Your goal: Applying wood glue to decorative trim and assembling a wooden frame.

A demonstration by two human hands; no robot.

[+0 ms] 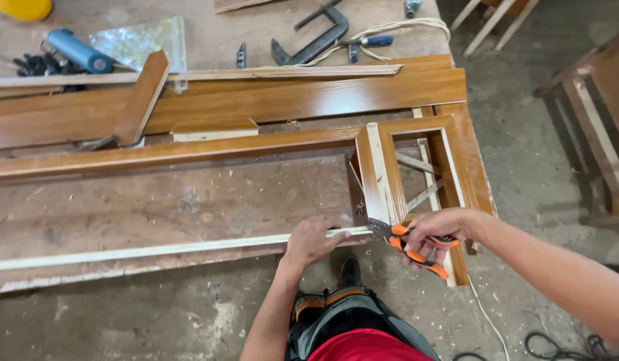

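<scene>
While the right hand (438, 234) clenches the orange-handled pliers (416, 247), their nose bites the end of a thin pale wood strip (156, 252) lying along the near edge of the workbench (122, 200). The left hand (311, 242) presses flat on the strip just beside the nose, fingers closed on nothing. Should the pliers slip or twist, they may pinch those fingers or split the slender strip. Beyond, the varnished wooden frame (383, 177) lies within reach of a slip and could be scratched; farther back rests a black C-clamp (319, 40).
</scene>
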